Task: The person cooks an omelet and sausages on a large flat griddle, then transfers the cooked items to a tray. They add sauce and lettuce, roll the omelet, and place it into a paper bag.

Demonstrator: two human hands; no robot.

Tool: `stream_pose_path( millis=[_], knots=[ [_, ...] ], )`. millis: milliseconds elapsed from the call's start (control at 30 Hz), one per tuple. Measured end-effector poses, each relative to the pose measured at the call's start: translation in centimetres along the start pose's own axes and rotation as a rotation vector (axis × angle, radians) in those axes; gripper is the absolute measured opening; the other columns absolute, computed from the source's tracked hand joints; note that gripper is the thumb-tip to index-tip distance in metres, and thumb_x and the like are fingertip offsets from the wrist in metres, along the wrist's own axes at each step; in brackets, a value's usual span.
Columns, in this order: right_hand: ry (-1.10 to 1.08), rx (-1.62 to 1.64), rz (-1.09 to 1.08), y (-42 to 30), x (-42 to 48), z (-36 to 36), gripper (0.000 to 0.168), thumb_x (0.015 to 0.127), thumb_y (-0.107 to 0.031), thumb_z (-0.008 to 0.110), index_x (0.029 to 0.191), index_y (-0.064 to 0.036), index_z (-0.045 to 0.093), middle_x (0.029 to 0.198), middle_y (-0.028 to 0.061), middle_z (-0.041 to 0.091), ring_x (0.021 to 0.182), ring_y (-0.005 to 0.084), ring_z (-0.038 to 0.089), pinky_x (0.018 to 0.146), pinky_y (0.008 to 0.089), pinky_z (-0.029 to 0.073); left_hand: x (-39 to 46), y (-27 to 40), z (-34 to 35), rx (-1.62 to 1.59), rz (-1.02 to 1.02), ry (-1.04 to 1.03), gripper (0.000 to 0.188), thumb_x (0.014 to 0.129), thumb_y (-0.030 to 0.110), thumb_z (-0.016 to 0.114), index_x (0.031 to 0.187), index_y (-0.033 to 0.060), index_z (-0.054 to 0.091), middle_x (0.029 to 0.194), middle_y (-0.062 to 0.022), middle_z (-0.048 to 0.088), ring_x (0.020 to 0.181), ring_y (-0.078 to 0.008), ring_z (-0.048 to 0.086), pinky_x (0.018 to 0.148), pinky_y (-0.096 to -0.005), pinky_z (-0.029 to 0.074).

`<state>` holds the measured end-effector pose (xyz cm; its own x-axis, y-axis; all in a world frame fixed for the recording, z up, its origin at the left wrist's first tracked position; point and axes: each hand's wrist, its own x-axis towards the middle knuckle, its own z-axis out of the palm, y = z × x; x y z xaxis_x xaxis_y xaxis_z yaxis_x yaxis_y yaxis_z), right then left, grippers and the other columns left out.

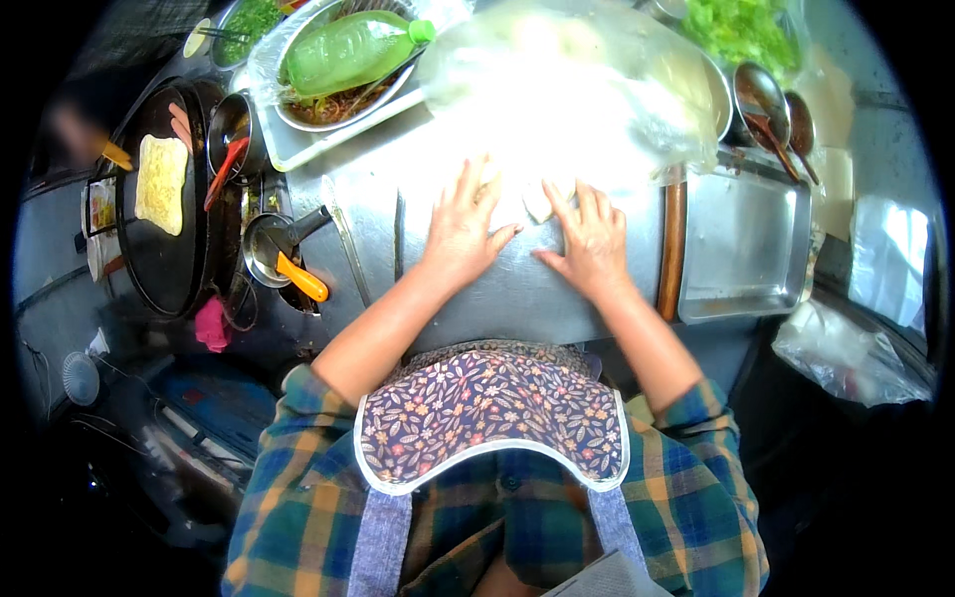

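Over the steel worktop [507,298], my left hand [466,227] lies palm down with its fingers spread. Strong glare washes out its fingertips and a pale patch beside them that I cannot make out. My right hand [592,235], fingers also apart, has its fingertips at a small pale piece, apparently dough [539,203]. Neither hand is closed around anything. To the left lie a thin dark rod [399,235] and a long metal blade or spatula [345,239]. A wooden rolling pin [672,246] lies right of my right hand.
Left is a round black griddle [153,265] with a flatbread [161,185] and sausages [180,125], beside a pan [257,257] and an orange-handled scraper [302,277]. A green bottle [347,54] and plastic bag [627,60] are behind; a metal tray [746,246] sits right.
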<state>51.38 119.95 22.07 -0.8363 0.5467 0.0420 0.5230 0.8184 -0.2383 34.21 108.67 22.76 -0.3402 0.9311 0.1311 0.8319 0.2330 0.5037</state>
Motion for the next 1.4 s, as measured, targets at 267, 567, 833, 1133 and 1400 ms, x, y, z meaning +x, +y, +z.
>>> stream_pose_path(
  millis=[267,567,833,1133,1400],
  knots=[
    [-0.07,0.39,0.36,0.3,7.0,1.1,0.048,0.086,-0.03,0.066,0.131,-0.015,0.057,0.099,0.0138,0.062,0.097,0.0268,0.06,0.088,0.0394,0.046,6.4,-0.7,1.1,-0.02,-0.456,-0.276,0.056,0.089,0.032,0.062,0.138,0.0083,0.049,0.126,-0.0188,0.058,0.114,-0.038,0.057,0.099,-0.0442,0.043],
    [0.146,1.692,0.722,8.1,15.3,-3.4,0.049,0.09,-0.028,0.063,0.129,0.0,0.053,0.115,0.0111,0.063,0.101,0.0205,0.061,0.087,0.0323,0.05,16.0,0.4,-2.6,-0.839,-0.484,-0.39,0.064,0.091,0.045,0.055,0.139,0.0034,0.048,0.125,-0.028,0.059,0.122,-0.0372,0.054,0.104,-0.0389,0.041],
    [0.193,0.198,0.215,7.6,16.8,-2.5,0.054,0.087,-0.028,0.068,0.134,-0.005,0.052,0.131,0.0226,0.055,0.119,0.034,0.055,0.099,0.0417,0.044,20.2,0.1,0.1,-0.378,-0.274,0.195,0.098,0.083,0.03,0.07,0.155,0.0062,0.008,0.151,-0.0354,0.023,0.138,-0.0501,0.027,0.113,-0.0459,0.027],
    [0.129,-0.174,0.204,10.5,22.0,0.9,0.025,0.084,-0.017,0.06,0.107,-0.011,0.066,0.106,0.0146,0.068,0.101,0.0311,0.064,0.085,0.0442,0.05,16.1,1.3,-1.8,0.042,-0.059,0.276,0.111,0.077,0.02,0.077,0.155,0.0084,-0.001,0.153,-0.0354,-0.012,0.142,-0.0556,0.006,0.115,-0.0556,0.02],
    [0.025,-0.093,0.031,7.8,26.3,4.6,0.029,0.086,-0.013,0.052,0.111,-0.006,0.065,0.111,0.0171,0.065,0.11,0.0351,0.058,0.096,0.048,0.044,13.3,2.3,-2.3,0.027,-0.043,0.214,0.117,0.071,0.014,0.082,0.156,0.0107,0.002,0.154,-0.0347,-0.01,0.141,-0.0555,0.012,0.113,-0.0518,0.028]
  ],
)
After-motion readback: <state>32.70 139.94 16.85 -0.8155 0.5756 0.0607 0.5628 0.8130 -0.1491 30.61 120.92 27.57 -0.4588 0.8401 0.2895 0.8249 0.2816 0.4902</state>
